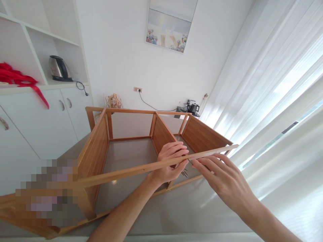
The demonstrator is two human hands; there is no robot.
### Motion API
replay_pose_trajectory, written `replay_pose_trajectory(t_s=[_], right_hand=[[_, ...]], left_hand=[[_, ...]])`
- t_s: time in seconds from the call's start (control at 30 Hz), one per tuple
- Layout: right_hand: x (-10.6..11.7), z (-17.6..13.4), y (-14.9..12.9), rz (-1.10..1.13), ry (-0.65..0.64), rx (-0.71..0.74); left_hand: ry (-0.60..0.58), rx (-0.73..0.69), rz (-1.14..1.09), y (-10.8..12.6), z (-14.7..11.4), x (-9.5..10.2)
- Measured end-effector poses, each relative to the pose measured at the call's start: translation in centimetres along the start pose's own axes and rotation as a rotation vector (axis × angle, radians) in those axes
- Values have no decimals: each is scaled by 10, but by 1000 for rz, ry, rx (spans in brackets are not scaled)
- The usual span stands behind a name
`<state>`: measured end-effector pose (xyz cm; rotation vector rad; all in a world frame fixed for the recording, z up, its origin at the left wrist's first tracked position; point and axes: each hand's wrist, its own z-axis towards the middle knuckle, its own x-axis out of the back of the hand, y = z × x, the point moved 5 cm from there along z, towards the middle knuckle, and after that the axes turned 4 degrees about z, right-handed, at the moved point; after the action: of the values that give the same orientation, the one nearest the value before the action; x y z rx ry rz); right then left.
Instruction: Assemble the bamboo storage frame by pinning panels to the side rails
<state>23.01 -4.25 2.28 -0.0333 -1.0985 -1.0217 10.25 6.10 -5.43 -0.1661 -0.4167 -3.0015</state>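
Note:
A long light-wood rail (121,171) runs slantwise across the top of a wooden frame (130,111) with brown panels. My left hand (174,150) is closed around this rail near the middle divider panel (163,129), fingers over the far side and thumb below. Close to the left thumb, my right hand (224,176) pinches a small, thin metal screw (190,161) against the rail's near side. Its tip is hidden, so how deep it sits I cannot tell. Below the hands, several loose screws (185,173) lie in a small group.
White cabinets (32,117) stand at the left, with a kettle (59,68) and red cloth (17,75) on the shelves. Sheer curtains (264,67) hang at the right. A black appliance (193,108) stands by the back wall, its cord plugged into an outlet (137,89). The lower left is pixelated.

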Motion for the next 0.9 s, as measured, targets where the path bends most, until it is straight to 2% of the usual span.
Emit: replay_pose_trajectory(t_s=[0.33, 0.63, 0.9], right_hand=[[-5, -10, -1, 70, 94, -38], [0, -7, 0, 30, 101, -3], [2, 1, -4, -6, 52, -14]], left_hand=[[23, -21, -5, 3, 4, 3], [25, -16, -11, 2, 3, 2], [20, -11, 5, 2, 3, 2]])
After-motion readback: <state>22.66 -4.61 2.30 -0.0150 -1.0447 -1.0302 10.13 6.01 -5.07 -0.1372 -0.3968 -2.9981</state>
